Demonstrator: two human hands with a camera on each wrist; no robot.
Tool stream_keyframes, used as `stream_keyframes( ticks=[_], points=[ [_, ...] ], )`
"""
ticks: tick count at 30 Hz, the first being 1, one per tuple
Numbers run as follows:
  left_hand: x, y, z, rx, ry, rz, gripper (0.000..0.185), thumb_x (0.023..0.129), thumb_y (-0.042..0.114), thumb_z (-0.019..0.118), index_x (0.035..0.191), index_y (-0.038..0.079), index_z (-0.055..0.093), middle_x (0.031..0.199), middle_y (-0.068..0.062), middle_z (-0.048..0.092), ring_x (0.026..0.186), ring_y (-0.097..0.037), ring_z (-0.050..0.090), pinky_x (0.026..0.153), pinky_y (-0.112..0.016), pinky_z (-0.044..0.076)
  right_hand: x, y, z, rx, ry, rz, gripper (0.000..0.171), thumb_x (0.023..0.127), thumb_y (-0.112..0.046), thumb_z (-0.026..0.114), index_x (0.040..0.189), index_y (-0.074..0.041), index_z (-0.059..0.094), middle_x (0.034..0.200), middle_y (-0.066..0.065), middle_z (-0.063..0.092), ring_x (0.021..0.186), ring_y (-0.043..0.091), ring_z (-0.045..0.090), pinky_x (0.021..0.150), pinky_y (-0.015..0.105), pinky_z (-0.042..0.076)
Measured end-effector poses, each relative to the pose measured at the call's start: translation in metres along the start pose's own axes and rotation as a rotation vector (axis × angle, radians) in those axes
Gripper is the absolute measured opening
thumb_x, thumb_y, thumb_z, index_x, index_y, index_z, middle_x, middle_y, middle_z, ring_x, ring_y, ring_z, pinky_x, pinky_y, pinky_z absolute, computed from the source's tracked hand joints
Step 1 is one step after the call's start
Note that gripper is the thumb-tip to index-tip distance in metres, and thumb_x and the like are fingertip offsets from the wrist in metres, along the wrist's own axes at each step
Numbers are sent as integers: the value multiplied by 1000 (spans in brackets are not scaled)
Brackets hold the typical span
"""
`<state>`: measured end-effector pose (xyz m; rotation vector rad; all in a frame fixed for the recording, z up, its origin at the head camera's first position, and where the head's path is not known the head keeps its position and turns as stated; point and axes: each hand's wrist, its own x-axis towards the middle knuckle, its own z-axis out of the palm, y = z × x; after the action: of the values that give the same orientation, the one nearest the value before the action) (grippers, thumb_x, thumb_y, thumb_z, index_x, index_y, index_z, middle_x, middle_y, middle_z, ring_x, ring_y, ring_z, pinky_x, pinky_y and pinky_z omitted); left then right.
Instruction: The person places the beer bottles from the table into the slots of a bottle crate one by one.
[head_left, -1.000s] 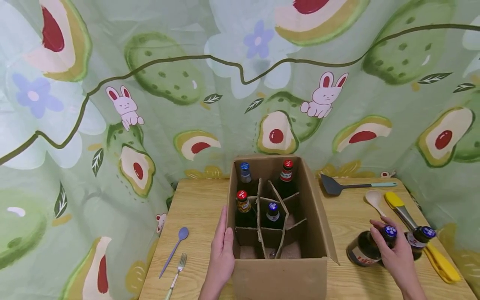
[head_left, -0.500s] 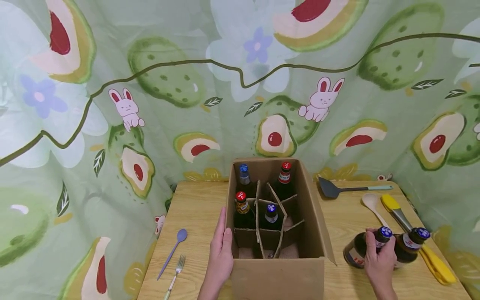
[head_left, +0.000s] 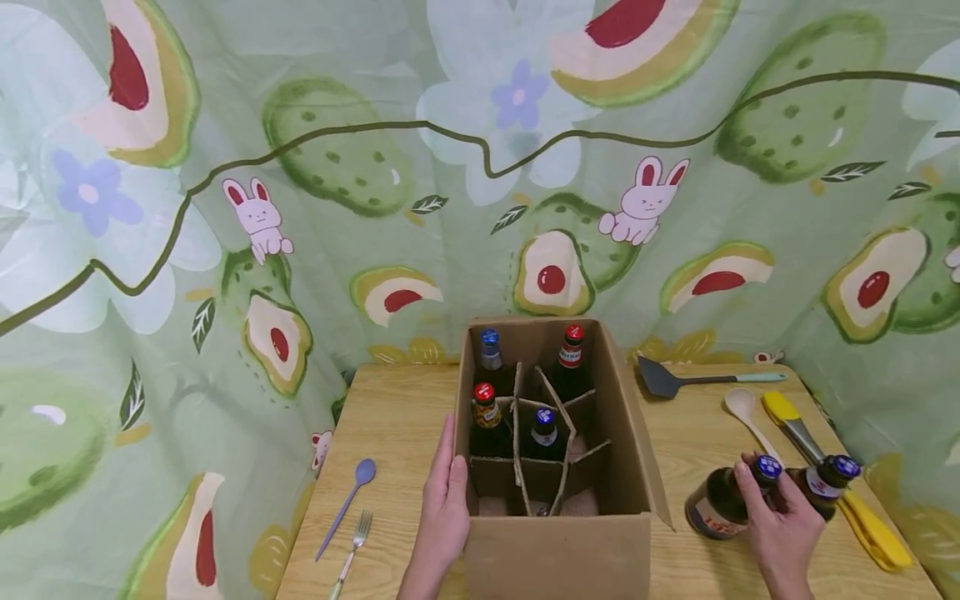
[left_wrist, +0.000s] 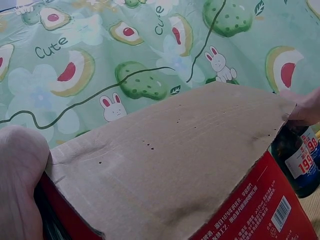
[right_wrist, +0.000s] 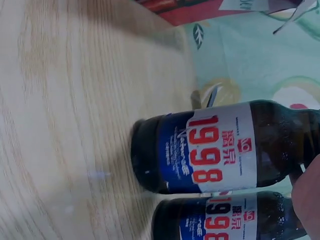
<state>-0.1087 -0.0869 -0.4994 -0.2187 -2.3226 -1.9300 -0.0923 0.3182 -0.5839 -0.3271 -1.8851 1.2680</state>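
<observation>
My left hand (head_left: 442, 508) lies along the left side of an open cardboard box (head_left: 558, 550), fingers straight against it. In the left wrist view, part of that hand (left_wrist: 20, 170) borders the box's brown flap (left_wrist: 165, 155). To the right of the box, my right hand (head_left: 783, 529) grips the neck of a dark beer bottle (head_left: 717, 504) with a blue cap, which stands on the table. A second, matching beer bottle (head_left: 821, 490) stands just beside it. Both labels read 1998 in the right wrist view, where the upper bottle (right_wrist: 210, 150) shows nearly whole.
Cardboard dividers (head_left: 570, 425) split the box; several bottles stand in its compartments. At right lie a spatula (head_left: 675, 379), a pale spoon (head_left: 742, 404) and yellow-tipped tongs (head_left: 802, 433). A blue spoon (head_left: 363, 475) and a fork (head_left: 360, 533) lie at left. A patterned curtain (head_left: 450, 208) hangs behind.
My right hand has shifted a little left and down, its thumb and fingers settling around the nearer bottle's neck. My left hand stays against the box.
</observation>
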Motion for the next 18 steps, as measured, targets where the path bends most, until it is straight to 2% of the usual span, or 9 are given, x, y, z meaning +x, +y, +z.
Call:
stream_keyframes(
  ticks=[5,12,16,18],
  points=[
    [1,-1,0,-4,3,14,54,116,14,30,169,15,19,174,-6,16,160,-30,12,120,-11,10,1,-6,1,55,14,-61,21,84,17,76,106,16,76,98,-26,73,90,-8,72,79,8,54],
    [1,1,0,-20,-1,12,54,116,14,30,168,12,19,174,-5,16,160,-30,11,120,-12,10,-1,-16,-1,3,13,-75,18,84,13,79,102,14,77,95,-29,71,87,-10,71,77,6,54],
    [0,2,0,-24,-8,17,54,116,13,30,168,11,18,174,-5,16,160,-30,11,120,-12,10,5,-33,-2,-27,44,-123,12,83,10,81,93,15,78,90,-28,71,82,-13,69,77,5,52],
    [0,2,-1,-23,-7,20,54,116,13,30,168,10,18,174,-6,16,160,-30,11,120,-12,10,10,-45,-1,18,78,-172,9,82,10,82,85,16,76,88,-24,72,79,-12,68,76,4,51]
  ],
)
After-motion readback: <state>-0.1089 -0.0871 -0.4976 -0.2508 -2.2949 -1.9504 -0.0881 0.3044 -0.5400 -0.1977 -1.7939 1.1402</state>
